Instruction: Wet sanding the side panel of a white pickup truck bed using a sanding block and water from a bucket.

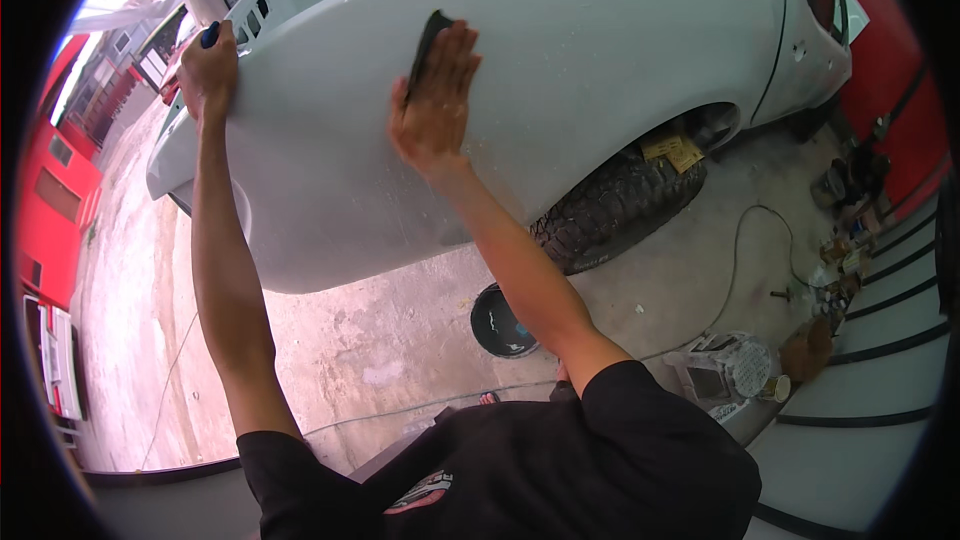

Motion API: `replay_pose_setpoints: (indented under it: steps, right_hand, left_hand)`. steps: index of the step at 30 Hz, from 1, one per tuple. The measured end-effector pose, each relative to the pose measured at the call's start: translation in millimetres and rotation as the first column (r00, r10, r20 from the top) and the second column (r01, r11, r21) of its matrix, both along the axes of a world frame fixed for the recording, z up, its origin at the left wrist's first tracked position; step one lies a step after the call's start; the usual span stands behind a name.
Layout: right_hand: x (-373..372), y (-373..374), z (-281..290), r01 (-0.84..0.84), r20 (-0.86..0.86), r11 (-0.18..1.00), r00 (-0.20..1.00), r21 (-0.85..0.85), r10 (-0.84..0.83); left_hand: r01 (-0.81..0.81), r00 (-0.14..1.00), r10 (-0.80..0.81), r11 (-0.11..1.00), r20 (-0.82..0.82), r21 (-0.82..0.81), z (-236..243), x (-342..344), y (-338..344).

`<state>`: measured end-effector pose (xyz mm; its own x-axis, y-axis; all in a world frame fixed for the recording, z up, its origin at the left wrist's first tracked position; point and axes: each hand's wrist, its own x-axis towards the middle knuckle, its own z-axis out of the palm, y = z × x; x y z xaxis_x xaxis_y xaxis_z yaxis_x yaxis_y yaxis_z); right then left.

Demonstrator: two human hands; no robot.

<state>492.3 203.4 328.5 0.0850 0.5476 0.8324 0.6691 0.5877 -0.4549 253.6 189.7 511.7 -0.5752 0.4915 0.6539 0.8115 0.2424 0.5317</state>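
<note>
A pale, whitish-green pickup side panel [330, 130] fills the upper middle, with wet streaks and drops on it. Against its upper part my right hand [437, 105] lies flat, fingers together and stretched out, pressing a dark sheet of sandpaper [430, 40] to the surface. Part of the sheet is hidden under the palm. At the panel's upper left rear corner, my left hand [208, 75] is closed around a small dark blue object [210, 35]. Only the end of that object shows, so its kind is unclear.
Below the wheel arch sits a knobby black tyre [625, 205] with a yellowish packet [675, 152] on top. A black bucket [500, 322] stands on the concrete floor by my right forearm. A hose [740, 240] and several containers [735, 365] lie at the right.
</note>
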Motion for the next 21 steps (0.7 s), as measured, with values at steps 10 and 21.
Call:
replay_pose_setpoints:
  steps: [10,21]
  right_hand:
    - [27,23,23,0.151,-0.221,0.988,0.965,0.031,-0.14]
    - [31,44,23,0.26,-0.146,0.952,0.96,0.159,-0.238]
  left_hand:
    - [-0.001,1.0,0.0,0.997,0.011,0.082,-5,4,4]
    - [0.027,0.995,-0.034,0.997,0.099,0.073,-5,6,-5]
